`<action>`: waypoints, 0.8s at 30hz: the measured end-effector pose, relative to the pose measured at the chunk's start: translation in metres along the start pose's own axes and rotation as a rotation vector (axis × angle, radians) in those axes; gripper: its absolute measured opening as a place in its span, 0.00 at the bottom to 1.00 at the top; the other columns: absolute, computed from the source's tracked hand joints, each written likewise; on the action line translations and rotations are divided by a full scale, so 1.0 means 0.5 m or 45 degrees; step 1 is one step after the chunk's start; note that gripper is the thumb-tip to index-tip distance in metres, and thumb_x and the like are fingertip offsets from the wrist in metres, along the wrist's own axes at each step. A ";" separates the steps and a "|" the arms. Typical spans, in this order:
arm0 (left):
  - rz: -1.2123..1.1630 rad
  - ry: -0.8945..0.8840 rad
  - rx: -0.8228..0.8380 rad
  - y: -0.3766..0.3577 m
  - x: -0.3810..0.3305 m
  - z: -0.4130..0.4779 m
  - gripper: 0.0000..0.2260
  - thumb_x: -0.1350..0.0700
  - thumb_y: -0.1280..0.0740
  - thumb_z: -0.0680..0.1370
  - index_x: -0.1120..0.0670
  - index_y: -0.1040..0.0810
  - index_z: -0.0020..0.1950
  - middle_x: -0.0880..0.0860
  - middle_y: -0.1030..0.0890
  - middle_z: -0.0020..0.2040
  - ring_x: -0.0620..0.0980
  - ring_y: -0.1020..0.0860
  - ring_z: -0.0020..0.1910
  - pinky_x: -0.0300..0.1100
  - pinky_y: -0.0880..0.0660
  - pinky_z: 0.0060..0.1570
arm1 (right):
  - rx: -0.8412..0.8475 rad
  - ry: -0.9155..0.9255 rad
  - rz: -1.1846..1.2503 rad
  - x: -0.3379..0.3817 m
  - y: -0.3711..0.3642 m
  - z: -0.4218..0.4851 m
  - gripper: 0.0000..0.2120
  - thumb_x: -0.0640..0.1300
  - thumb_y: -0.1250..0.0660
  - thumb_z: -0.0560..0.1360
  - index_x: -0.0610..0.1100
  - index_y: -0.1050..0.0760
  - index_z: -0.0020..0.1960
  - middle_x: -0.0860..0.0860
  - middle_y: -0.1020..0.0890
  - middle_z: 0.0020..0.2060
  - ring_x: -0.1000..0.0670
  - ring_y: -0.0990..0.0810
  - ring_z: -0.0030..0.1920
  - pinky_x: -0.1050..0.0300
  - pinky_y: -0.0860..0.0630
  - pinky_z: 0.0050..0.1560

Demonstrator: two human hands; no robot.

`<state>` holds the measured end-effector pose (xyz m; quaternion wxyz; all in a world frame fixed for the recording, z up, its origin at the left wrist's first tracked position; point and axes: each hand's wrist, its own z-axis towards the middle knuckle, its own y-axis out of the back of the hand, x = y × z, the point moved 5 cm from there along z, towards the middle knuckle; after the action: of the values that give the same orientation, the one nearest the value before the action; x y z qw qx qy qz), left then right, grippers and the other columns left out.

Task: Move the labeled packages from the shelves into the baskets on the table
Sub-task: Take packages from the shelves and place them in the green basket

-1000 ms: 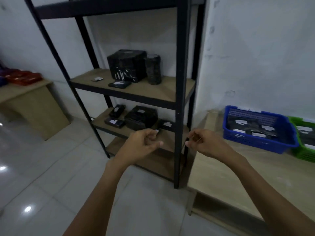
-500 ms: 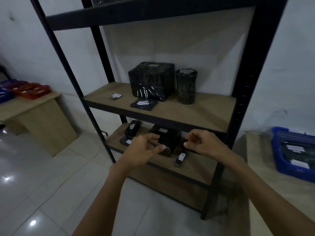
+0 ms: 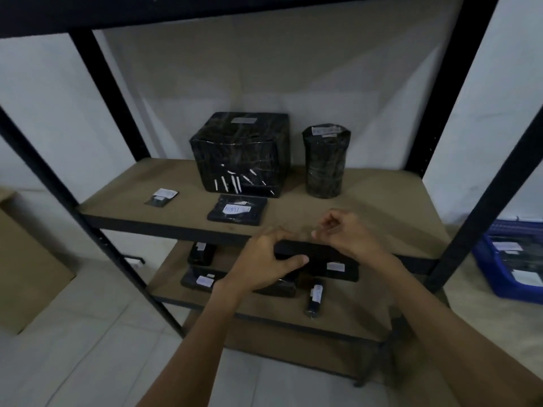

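Observation:
On the middle shelf (image 3: 382,207) stand a large black wrapped box (image 3: 241,154) and a black wrapped cylinder (image 3: 324,163). In front of them lie a flat black package with a white label (image 3: 236,212) and a small labeled packet (image 3: 161,196). The lower shelf holds several labeled black packages, among them one at the left (image 3: 201,254), a flat one (image 3: 202,279), one at the right (image 3: 335,267) and a small tube (image 3: 316,298). My left hand (image 3: 264,259) and my right hand (image 3: 346,233) hover at the middle shelf's front edge, fingers curled, holding nothing. A blue basket (image 3: 493,274) with packages shows at the right edge.
Black metal shelf posts stand at the left (image 3: 97,239) and right (image 3: 476,224), with a dark upper shelf overhead. A wooden table side (image 3: 23,274) is at the far left. Tiled floor (image 3: 88,362) lies below.
The view has come much closer to the shelves. Both hands have risen from the lower shelf level to the middle shelf's front edge. The blue basket has slid to the right edge.

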<state>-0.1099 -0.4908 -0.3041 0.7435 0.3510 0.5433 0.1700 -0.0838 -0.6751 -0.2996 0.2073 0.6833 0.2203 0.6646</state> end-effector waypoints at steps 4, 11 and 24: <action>0.132 -0.002 0.046 -0.030 0.025 0.065 0.28 0.39 0.27 0.68 0.47 0.24 0.65 0.49 0.29 0.69 0.46 0.33 0.69 0.48 0.34 0.68 | -0.152 -0.074 0.052 -0.020 0.021 0.083 0.21 0.49 0.25 0.67 0.49 0.28 0.56 0.51 0.24 0.50 0.51 0.24 0.51 0.53 0.26 0.54; 0.368 -0.061 0.166 -0.066 0.044 0.171 0.45 0.28 0.34 0.63 0.44 0.42 0.76 0.47 0.45 0.78 0.45 0.51 0.77 0.47 0.52 0.75 | -0.456 -0.003 0.281 -0.014 0.065 0.185 0.44 0.53 0.20 0.59 0.48 0.39 0.69 0.45 0.29 0.63 0.47 0.27 0.61 0.49 0.28 0.62; 0.538 -0.082 0.223 -0.085 0.077 0.197 0.50 0.21 0.42 0.59 0.42 0.45 0.77 0.46 0.53 0.79 0.42 0.59 0.77 0.45 0.64 0.74 | -0.501 0.082 0.336 -0.019 0.069 0.295 0.53 0.51 0.17 0.55 0.48 0.44 0.71 0.52 0.26 0.64 0.51 0.26 0.63 0.56 0.27 0.59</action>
<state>-0.0103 -0.5292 -0.3448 0.6751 0.5253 0.4464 0.2628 0.0644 -0.7074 -0.2919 0.2407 0.6309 0.0019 0.7376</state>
